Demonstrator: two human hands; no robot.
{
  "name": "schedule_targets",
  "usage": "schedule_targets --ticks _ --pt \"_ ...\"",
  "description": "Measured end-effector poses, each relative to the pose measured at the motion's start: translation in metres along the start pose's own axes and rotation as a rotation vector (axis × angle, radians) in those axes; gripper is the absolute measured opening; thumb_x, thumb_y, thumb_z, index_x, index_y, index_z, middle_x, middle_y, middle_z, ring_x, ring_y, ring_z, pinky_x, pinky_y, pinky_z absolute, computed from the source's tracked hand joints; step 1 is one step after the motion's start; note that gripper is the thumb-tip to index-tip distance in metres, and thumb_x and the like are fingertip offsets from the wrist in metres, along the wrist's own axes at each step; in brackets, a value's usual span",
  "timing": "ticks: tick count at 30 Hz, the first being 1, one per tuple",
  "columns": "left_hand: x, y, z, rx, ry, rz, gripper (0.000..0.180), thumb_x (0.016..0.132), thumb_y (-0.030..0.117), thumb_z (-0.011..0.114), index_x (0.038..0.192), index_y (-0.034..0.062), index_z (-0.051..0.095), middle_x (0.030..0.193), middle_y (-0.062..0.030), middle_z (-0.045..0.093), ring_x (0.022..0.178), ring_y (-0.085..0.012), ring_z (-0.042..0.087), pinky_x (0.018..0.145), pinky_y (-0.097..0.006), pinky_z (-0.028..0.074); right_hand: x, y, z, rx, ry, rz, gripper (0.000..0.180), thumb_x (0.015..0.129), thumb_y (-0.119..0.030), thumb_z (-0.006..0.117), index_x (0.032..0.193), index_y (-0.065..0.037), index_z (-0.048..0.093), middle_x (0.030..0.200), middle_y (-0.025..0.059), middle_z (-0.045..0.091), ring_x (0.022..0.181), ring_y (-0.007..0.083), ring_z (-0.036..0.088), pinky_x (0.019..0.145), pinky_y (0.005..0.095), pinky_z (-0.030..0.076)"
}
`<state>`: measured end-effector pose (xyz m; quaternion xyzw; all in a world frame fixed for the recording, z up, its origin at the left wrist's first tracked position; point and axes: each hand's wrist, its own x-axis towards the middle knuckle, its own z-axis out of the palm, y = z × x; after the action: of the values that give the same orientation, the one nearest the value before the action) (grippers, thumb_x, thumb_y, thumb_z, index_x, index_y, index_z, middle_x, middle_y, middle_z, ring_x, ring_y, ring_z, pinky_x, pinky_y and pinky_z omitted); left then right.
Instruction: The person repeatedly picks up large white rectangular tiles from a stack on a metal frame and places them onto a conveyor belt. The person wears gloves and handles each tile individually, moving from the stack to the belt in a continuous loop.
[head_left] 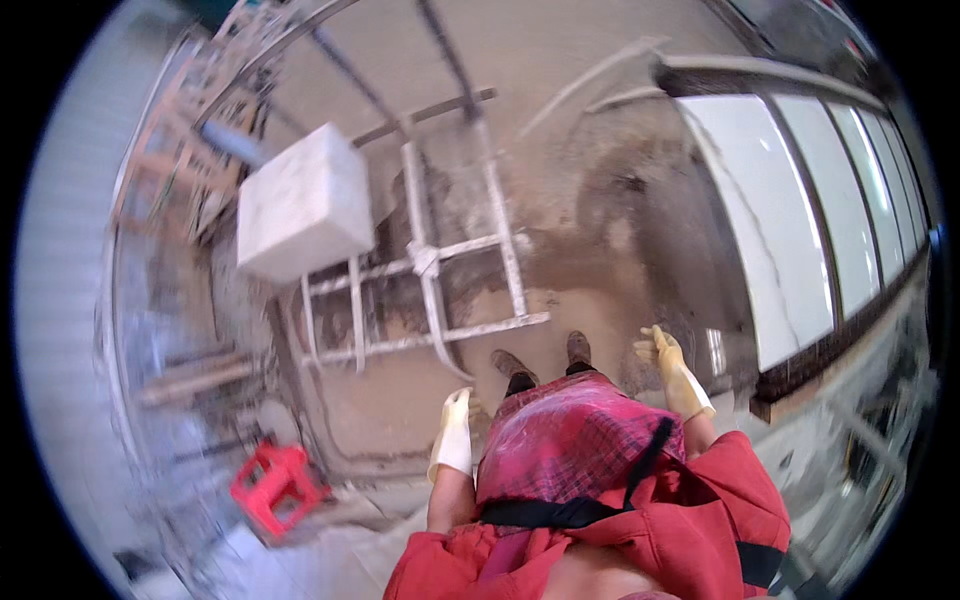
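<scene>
Pale yellow rubber gloves cover both my hands. My left hand (454, 432) hangs beside the pink checked apron (570, 435), its blurred fingers loosely apart and nothing visible in them. On the apron's other side, my right hand (668, 362) is held out with fingers apart, also with nothing in it. Neither hand touches anything that I can see. Closest ahead of the left hand is a white-stained metal frame (430, 285) of bars. A white block-shaped box (305, 205) rests at the frame's left part.
A row of white panels in a dark frame (770, 230) runs along the right. Wet brown floor (580, 300) lies around my boots (512, 362). A red plastic stool (275, 490) stands at lower left. Wooden pieces (195, 380) and a pinkish rack (160, 165) are farther left.
</scene>
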<state>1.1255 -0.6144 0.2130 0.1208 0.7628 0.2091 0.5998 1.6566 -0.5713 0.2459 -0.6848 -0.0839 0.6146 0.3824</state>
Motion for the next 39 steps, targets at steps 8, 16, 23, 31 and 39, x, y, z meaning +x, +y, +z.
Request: schedule_targets --ticks 8,16,23,31,39 --pt "-0.012 -0.077 -0.105 -0.197 0.281 -0.057 0.040 0.097 0.039 0.062 0.127 0.0118 0.063 0.102 -0.0113 0.073 0.083 -0.0241 0.068 0.071 -0.041 0.053 0.024 0.002 0.082 -0.528 -0.081 0.094 0.044 0.105 -0.047 0.045 0.124 -0.012 0.063 0.102 0.0153 0.074 0.087 0.0296 0.071 0.082 0.0487 0.056" --pt "0.024 -0.151 -0.232 -0.659 0.379 0.035 0.032 0.099 0.035 0.060 0.123 0.0136 0.066 0.104 -0.0113 0.074 0.081 -0.0213 0.069 0.070 -0.039 0.053 0.001 0.013 0.297 -1.127 -0.287 -0.040 0.045 0.103 -0.041 0.049 0.127 -0.004 0.060 0.105 0.0141 0.073 0.085 0.0277 0.072 0.072 0.0431 0.059" --pt "-0.006 -0.236 -0.278 -1.102 0.528 0.105 0.020 0.096 0.029 0.063 0.103 0.0108 0.063 0.083 -0.0085 0.068 0.055 -0.0181 0.059 0.043 -0.029 0.042 0.053 0.072 0.498 -1.147 -0.678 -0.159 0.045 0.101 -0.042 0.054 0.125 -0.004 0.064 0.102 0.0112 0.074 0.080 0.0224 0.073 0.070 0.0367 0.058" --pt "-0.006 -0.256 -0.285 -1.337 0.460 -0.297 0.035 0.093 0.040 0.061 0.113 0.0106 0.059 0.099 -0.0160 0.072 0.079 -0.0349 0.069 0.066 -0.046 0.052 0.014 0.116 0.618 -1.211 -0.691 -0.071 0.043 0.101 -0.040 0.056 0.122 -0.002 0.064 0.099 0.0128 0.073 0.079 0.0230 0.072 0.066 0.0376 0.058" --pt "0.105 -0.149 -0.449 -1.057 0.373 -0.252 0.043 0.094 0.037 0.063 0.125 0.0077 0.056 0.108 -0.0199 0.071 0.087 -0.0378 0.070 0.067 -0.047 0.056 0.074 0.117 0.636 -1.236 -0.382 0.037 0.046 0.096 -0.037 0.057 0.122 -0.001 0.065 0.096 0.0190 0.074 0.080 0.0295 0.073 0.067 0.0414 0.060"
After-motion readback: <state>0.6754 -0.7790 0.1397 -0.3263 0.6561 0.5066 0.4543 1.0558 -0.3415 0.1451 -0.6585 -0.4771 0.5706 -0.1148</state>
